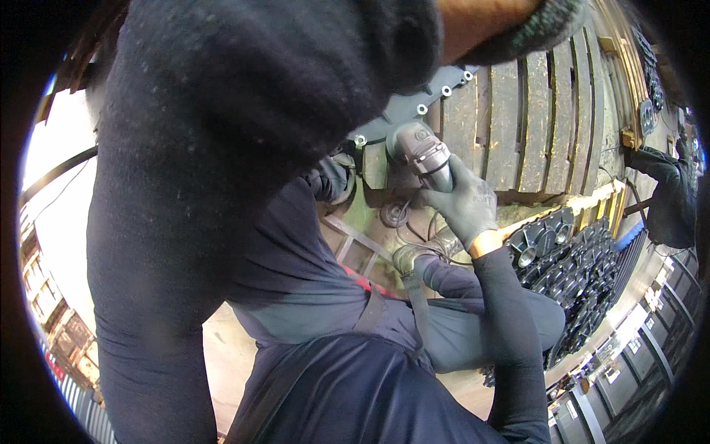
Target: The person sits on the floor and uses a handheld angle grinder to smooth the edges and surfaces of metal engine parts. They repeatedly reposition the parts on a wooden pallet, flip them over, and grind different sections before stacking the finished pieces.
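Note:
My right hand point(470, 200), in a grey glove, is wrapped round the body of an angle grinder point(429, 154). The grinder's head lies against the edge of a dark metal casting point(403, 111) with several bright round bosses along its rim. My left arm crosses the upper left of the view in a dark sleeve and hides much of the casting. At the top edge shows my left hand point(532, 35) in a dark, speckled glove; its fingers are out of sight, so its grip is unclear.
Wooden pallet slats point(536, 118) lie beside the casting. Many black cast parts point(573, 274) are stacked at the right. A cable point(425, 240) runs on the floor near my shoe point(407, 259). A metal frame point(355, 240) lies by my legs. Another person's dark clothing point(669, 196) shows far right.

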`<state>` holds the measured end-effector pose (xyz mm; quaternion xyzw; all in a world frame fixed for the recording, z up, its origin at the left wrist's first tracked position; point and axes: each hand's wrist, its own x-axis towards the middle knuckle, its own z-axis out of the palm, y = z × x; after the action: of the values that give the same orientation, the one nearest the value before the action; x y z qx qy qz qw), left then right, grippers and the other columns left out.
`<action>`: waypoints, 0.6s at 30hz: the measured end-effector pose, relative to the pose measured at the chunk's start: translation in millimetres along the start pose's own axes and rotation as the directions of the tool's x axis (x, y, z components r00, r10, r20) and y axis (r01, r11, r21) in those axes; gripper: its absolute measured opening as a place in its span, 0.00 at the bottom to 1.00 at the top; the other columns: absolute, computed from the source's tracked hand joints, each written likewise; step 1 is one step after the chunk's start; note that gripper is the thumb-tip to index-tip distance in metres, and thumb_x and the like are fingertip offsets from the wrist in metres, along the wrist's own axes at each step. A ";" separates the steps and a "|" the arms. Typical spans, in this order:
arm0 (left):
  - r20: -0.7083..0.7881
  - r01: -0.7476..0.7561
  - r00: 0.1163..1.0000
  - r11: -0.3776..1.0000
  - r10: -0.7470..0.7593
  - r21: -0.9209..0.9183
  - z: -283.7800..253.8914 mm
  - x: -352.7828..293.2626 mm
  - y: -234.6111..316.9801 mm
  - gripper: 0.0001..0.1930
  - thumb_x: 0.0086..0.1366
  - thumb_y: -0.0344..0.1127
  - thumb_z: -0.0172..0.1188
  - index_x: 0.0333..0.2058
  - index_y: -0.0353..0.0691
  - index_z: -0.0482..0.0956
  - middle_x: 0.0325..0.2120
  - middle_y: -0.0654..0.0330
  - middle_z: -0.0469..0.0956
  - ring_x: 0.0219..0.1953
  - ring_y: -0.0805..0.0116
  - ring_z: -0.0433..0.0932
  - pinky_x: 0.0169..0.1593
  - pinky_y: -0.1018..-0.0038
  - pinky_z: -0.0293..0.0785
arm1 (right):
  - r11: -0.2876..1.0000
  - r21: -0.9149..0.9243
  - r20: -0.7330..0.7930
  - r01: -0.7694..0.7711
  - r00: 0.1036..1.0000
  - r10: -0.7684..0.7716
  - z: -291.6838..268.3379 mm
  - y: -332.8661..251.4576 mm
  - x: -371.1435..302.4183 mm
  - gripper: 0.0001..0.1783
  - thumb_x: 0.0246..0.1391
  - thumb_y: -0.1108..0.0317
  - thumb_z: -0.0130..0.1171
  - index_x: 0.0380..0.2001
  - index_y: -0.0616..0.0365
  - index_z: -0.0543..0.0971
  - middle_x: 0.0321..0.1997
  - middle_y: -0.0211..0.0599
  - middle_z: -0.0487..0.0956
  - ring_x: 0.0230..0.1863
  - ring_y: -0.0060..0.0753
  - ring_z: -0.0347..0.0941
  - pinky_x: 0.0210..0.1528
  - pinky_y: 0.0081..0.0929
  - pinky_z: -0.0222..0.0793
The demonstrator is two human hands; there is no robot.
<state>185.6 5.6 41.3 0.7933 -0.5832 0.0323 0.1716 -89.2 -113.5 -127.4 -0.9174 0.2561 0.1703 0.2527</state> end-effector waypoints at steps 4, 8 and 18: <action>0.005 0.004 1.000 1.000 -0.004 0.007 0.9 -0.4 1.0 0.14 0.72 0.33 0.60 0.49 0.33 0.88 0.40 0.45 0.89 0.42 0.49 0.90 0.51 0.58 0.87 | 1.000 -0.024 0.016 0.012 1.000 -0.012 -3.2 0.5 0.4 0.36 0.48 0.50 0.81 0.58 0.49 0.81 0.47 0.50 0.89 0.48 0.60 0.88 0.52 0.54 0.82; 0.005 0.005 1.000 1.000 -0.005 0.004 1.3 1.2 2.2 0.14 0.72 0.33 0.60 0.49 0.34 0.88 0.40 0.45 0.89 0.42 0.49 0.90 0.52 0.58 0.87 | 0.999 -0.031 0.072 -0.044 0.996 0.046 -9.4 -3.5 -2.9 0.36 0.48 0.50 0.81 0.58 0.51 0.81 0.49 0.50 0.89 0.51 0.60 0.87 0.53 0.54 0.82; 0.013 0.022 1.000 1.000 -0.022 0.005 3.2 4.9 7.5 0.14 0.72 0.34 0.60 0.50 0.34 0.87 0.40 0.46 0.89 0.43 0.49 0.90 0.52 0.58 0.87 | 0.998 0.020 0.022 -0.054 0.998 0.054 -17.0 6.1 -5.3 0.39 0.47 0.50 0.82 0.61 0.49 0.83 0.48 0.52 0.90 0.50 0.60 0.88 0.53 0.53 0.82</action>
<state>179.7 -1.8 41.3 0.8002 -0.5756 0.0267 0.1662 -93.9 -125.4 -113.5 -0.9055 0.2799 0.1841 0.2603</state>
